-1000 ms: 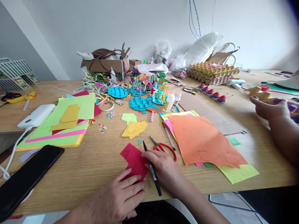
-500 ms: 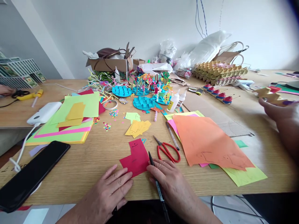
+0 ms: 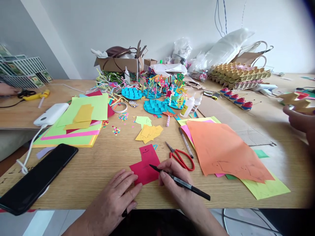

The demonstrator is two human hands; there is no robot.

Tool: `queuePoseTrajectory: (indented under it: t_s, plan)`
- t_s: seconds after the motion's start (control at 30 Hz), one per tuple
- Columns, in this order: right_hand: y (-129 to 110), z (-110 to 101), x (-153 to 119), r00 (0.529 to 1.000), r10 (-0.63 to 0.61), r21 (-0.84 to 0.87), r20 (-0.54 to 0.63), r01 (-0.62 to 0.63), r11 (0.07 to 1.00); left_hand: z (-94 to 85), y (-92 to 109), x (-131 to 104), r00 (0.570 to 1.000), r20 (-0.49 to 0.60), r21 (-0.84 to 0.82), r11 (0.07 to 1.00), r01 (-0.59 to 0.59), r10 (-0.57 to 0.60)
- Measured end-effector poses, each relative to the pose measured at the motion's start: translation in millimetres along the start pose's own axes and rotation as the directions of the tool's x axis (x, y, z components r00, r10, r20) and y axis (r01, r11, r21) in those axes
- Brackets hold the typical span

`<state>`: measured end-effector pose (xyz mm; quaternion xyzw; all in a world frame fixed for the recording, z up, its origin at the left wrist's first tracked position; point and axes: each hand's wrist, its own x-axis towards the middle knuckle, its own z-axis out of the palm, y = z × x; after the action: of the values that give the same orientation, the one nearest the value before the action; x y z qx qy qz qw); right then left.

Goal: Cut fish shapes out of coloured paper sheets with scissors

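Observation:
A red paper piece [image 3: 145, 168] lies on the wooden table, with a small curved dark line near its top. The fingertips of my left hand [image 3: 114, 196] rest on its lower left edge, fingers spread and flat. My right hand [image 3: 176, 180] pinches a black pen [image 3: 187, 186], its tip over the middle of the red paper. Red-handled scissors [image 3: 182, 159] lie just beyond my right hand, beside a clear pen [image 3: 186, 143]. Yellow paper cutouts [image 3: 149, 132] and a pale green one [image 3: 143, 121] lie farther back.
Orange paper [image 3: 221, 147] lies at right, a black phone [image 3: 40, 177] and a green paper stack [image 3: 71, 132] at left. Blue craft bases [image 3: 156, 107] and glue bottles [image 3: 187, 106] stand behind. Another person's hand [image 3: 299, 121] is at far right.
The pen has swung from pointing away, beside the paper's right edge, to slanting left over it, now pinched in my right hand. My left hand stays on the paper. The view has shifted slightly.

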<state>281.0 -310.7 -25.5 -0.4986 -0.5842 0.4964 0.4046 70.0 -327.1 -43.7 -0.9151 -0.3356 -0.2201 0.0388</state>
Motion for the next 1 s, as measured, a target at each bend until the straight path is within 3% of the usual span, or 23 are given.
queuePoseTrajectory:
  t_s: [0.17, 0.4, 1.0]
  plan:
    - [1, -7, -1, 0.998, -0.003, -0.119, -0.059, -0.004, 0.993, 1.7, 0, 0, 1.0, -0.024, -0.014, 1.0, 0.015, -0.015]
    - [-1, -6, 2, 0.994, -0.049, -0.118, -0.099, 0.038, 0.992, 2.1, 1, 1, 0.998, -0.057, -0.013, 1.0, 0.019, -0.02]
    - [3, 16, 9, 0.996, -0.09, -0.252, -0.002, 0.086, 0.964, -1.4, 2, 1, 0.998, 0.035, -0.04, 0.998, 0.049, -0.048]
